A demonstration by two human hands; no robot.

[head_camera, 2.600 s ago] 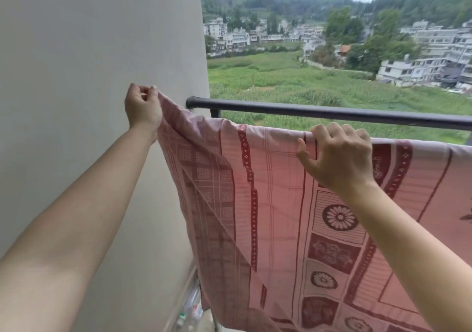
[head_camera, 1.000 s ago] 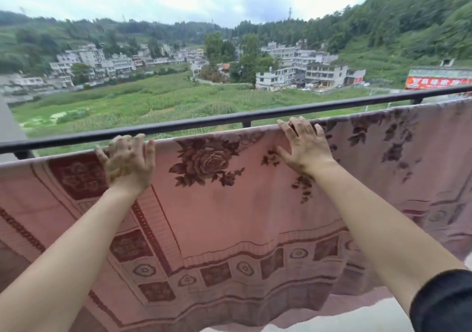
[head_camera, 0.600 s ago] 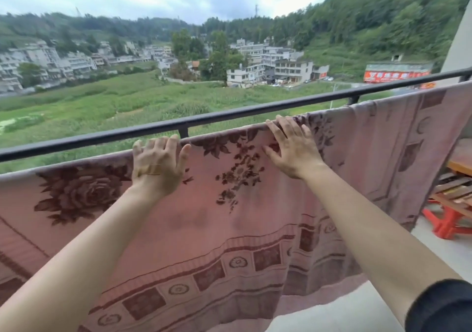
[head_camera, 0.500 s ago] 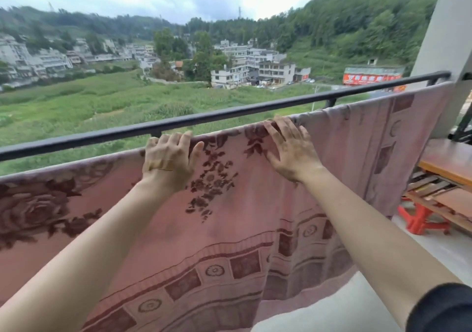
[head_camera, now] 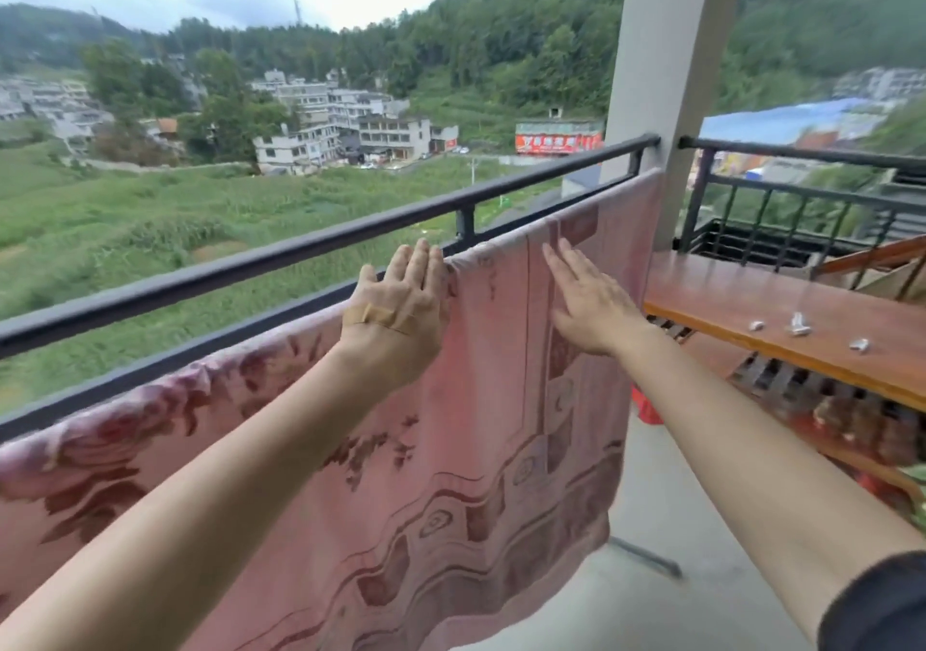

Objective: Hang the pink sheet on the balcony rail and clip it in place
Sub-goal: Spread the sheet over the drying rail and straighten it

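Hands have slid right along sheet (head_camera: pixel 501 425) since earlier frames; pillar (head_camera: pixel 651 74) and wooden bench (head_camera: pixel 726 299) now in view. Sheet hangs over lower rail (head_camera: pixel 150 375), below top rail (head_camera: pixel 300 249), right edge near pillar. Left hand (head_camera: pixel 396 319) open, flat on sheet's top fold, plaster across its back. Right hand (head_camera: pixel 586 299) open, fingers straight, palm on cloth. Small white clips (head_camera: pixel 796 327) lie on bench.

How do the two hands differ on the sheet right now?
The left hand has a plaster across its back; the right hand has none. The left reaches the bunched top edge of the pink sheet by the rail; the right lies lower, on the hanging face. Both are open and flat, fingers pointing up.
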